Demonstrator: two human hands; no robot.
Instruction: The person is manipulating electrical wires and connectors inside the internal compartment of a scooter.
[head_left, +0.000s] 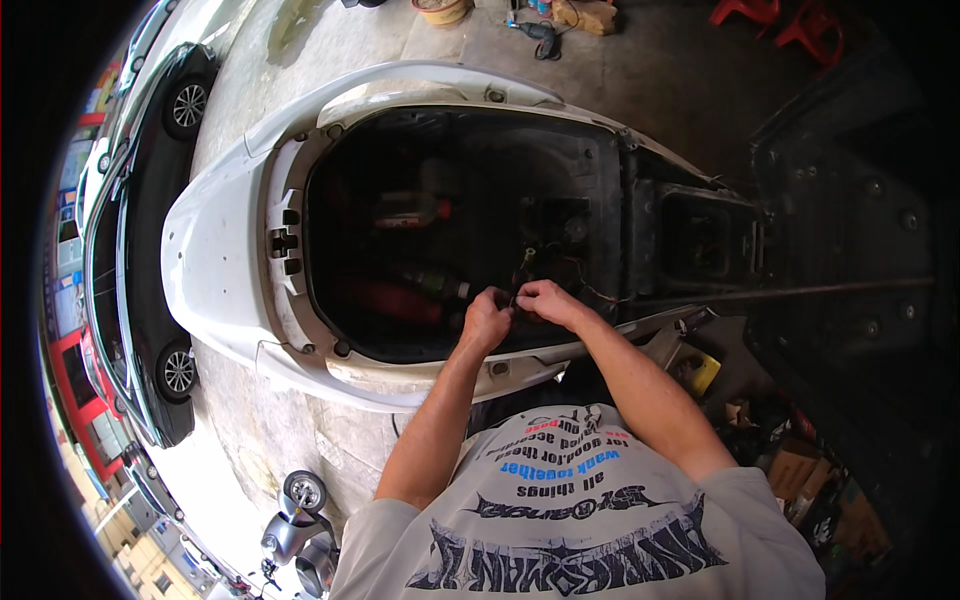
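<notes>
Both of my hands meet over the near edge of the dark storage well (470, 190) of a white scooter (215, 255). My left hand (487, 320) is closed, its fingertips pinched together. Close against it, my right hand (548, 301) pinches too. Something small and dark lies between the fingertips, too hidden to name. Just beyond them stands a pale yellow-green connector (528, 258) on a dark lead that runs down toward my fingers. A thin wire (600, 296) loops to the right of my right hand.
In the well lie a bottle with a red cap (412, 210) and a green bottle (437, 282). The raised black seat underside (860, 220) is at right. A power drill (540, 40) and red stools (745, 12) are on the far floor. A black car (150, 250) stands at left, cardboard clutter (795, 465) near right.
</notes>
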